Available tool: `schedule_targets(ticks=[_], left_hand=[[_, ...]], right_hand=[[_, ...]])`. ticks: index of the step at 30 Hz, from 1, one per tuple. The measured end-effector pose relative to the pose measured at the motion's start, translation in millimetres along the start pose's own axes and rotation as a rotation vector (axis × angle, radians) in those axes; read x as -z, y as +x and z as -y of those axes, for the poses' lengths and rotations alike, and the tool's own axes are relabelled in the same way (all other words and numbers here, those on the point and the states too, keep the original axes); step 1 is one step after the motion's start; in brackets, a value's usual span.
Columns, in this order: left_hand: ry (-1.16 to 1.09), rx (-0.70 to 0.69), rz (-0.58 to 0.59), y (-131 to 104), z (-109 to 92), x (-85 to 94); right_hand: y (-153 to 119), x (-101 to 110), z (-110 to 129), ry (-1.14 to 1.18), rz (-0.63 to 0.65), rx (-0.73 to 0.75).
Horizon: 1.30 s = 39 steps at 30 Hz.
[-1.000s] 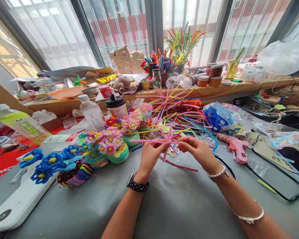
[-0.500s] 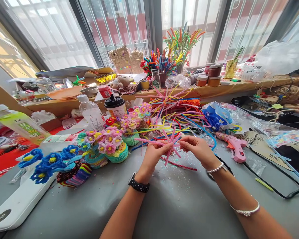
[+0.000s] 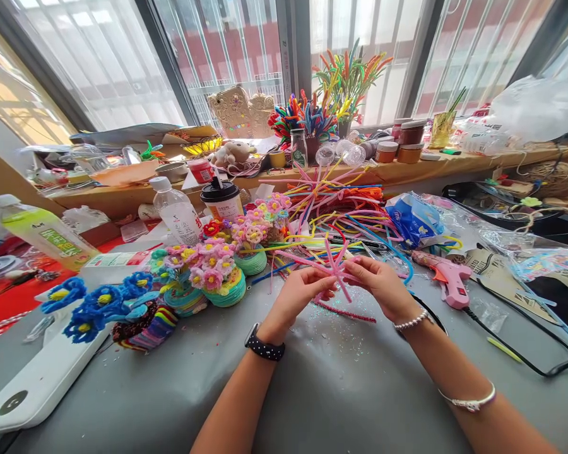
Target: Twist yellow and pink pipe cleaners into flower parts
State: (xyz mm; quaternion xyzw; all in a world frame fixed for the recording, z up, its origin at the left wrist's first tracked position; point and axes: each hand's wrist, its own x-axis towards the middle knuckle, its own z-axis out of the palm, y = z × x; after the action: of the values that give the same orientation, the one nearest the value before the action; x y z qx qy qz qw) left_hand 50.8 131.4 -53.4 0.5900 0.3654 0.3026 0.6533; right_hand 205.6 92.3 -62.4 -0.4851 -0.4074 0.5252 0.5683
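A star-shaped bundle of pink pipe cleaners (image 3: 337, 267) is held between both hands above the grey table, its arms spreading from a crossed centre. My left hand (image 3: 299, 299), with a dotted black watch band at the wrist, has its fingers closed at the bundle's left side. On the other side my right hand (image 3: 382, 285), wearing a beaded bracelet, pinches the bundle close to its centre. Below them a dark red glittery pipe cleaner (image 3: 348, 313) lies on the table among scattered glitter. Loose coloured pipe cleaners (image 3: 341, 211) are heaped behind the hands.
Pink flowers in a pot (image 3: 213, 265) and blue flowers (image 3: 101, 304) stand to the left, near a clear bottle (image 3: 175, 211) and a lidded cup (image 3: 222, 200). At the right lie a pink glue gun (image 3: 447, 277) with its black cord and a blue packet (image 3: 414, 219).
The pink bundle has turned, and its centre now shows between the hands. My left fingers have moved off the centre to the left side, while my right fingers have closed on the bundle.
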Motion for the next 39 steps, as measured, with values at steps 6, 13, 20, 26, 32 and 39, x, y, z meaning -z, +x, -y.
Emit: schedule_targets(ticks=[6, 13, 20, 26, 32, 39], left_hand=[[0.083, -0.048, -0.028, 1, 3, -0.7], [0.443, -0.244, -0.058, 2, 5, 3.1], [0.757, -0.511, -0.178, 2, 4, 7.7], [0.969, -0.690, -0.321, 3, 7, 10.0], [1.037, -0.720, -0.350, 2, 8, 10.2], [1.010, -0.718, -0.424, 2, 3, 12.2]], right_hand=[[-2, -4, -3, -0.183, 0.071, 0.031], [2, -1, -5, -0.149, -0.100, 0.010], [3, 7, -3, -0.055, -0.078, -0.031], [1, 5, 1, -0.105, 0.004, -0.065], [-1, 4, 4, -0.219, 0.135, -0.061], [2, 7, 2, -0.143, -0.066, -0.065]])
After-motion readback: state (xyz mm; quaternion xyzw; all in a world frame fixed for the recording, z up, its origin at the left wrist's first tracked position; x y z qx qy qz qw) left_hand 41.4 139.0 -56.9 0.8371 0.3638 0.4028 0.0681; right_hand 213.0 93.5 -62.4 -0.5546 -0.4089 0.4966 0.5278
